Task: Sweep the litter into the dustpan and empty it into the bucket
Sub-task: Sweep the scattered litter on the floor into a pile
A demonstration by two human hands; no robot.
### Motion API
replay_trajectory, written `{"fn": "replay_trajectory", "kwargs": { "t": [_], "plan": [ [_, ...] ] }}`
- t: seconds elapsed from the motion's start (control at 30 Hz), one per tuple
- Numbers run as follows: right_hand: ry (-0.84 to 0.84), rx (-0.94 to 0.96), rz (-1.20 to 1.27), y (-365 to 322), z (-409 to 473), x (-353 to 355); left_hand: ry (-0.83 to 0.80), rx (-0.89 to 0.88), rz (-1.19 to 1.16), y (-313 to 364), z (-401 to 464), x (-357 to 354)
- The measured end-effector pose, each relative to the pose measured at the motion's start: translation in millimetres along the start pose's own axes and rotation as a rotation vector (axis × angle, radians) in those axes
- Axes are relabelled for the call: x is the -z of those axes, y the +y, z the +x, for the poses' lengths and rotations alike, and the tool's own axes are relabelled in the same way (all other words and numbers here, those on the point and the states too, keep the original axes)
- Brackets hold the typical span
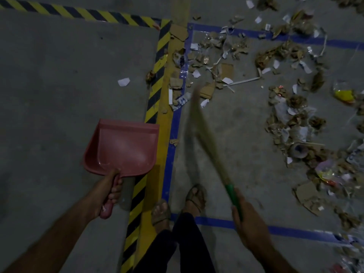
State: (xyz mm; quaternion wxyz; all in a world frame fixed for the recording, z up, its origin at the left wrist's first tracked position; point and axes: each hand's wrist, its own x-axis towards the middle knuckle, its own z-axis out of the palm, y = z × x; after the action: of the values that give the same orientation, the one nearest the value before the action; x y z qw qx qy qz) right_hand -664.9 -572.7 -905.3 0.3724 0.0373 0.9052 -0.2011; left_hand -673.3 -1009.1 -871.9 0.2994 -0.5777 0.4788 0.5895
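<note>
My left hand (109,192) grips the handle of a pink dustpan (126,146), held above the grey floor left of the striped tape, its scoop empty. My right hand (248,219) holds the green handle of a broom (206,133) whose pale bristles are blurred and point up toward the litter. Torn cardboard, paper scraps and plastic wrappers (222,62) lie scattered across the floor inside the blue-taped area, thickest at the right (307,123). No bucket is in view.
Yellow-and-black hazard tape (157,75) and a yellow line run up the middle, with blue tape (175,123) beside them. My sandalled feet (177,203) stand at the tape corner. One white scrap (123,82) lies on the left floor.
</note>
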Motion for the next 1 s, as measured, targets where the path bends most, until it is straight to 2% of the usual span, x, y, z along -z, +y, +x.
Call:
{"fn": "replay_trajectory", "kwargs": {
  "t": [0.13, 0.2, 0.37, 0.47, 0.57, 0.7, 0.83, 1.0],
  "plan": [
    [-0.273, 0.118, -0.186, -34, 11, -38, 0.014, 0.046, 0.058, -6, 3, 10],
    [-0.294, 0.072, -0.246, -30, 29, -47, 0.003, 0.064, 0.055, -7, 5, 9],
    [-0.056, -0.327, -0.095, 33, 65, -7, 0.0, 0.028, 0.031, 1, 10, -1],
    [0.105, -0.385, -0.015, 55, 62, 47, -0.018, 0.019, 0.021, 11, 14, -10],
    [0.219, -0.33, 0.045, 53, 49, 87, -0.03, -0.001, 0.007, 22, 14, -19],
    [0.274, -0.22, 0.032, 28, 40, 97, -0.048, -0.021, -0.015, 45, 7, -18],
    [0.171, -0.063, 0.048, -33, 52, 81, -0.053, -0.049, -0.044, 71, 12, 1],
    [0.125, 0.149, -0.001, -143, 97, 30, 0.0, -0.046, -0.037, 105, 21, 42]
  ]
}}
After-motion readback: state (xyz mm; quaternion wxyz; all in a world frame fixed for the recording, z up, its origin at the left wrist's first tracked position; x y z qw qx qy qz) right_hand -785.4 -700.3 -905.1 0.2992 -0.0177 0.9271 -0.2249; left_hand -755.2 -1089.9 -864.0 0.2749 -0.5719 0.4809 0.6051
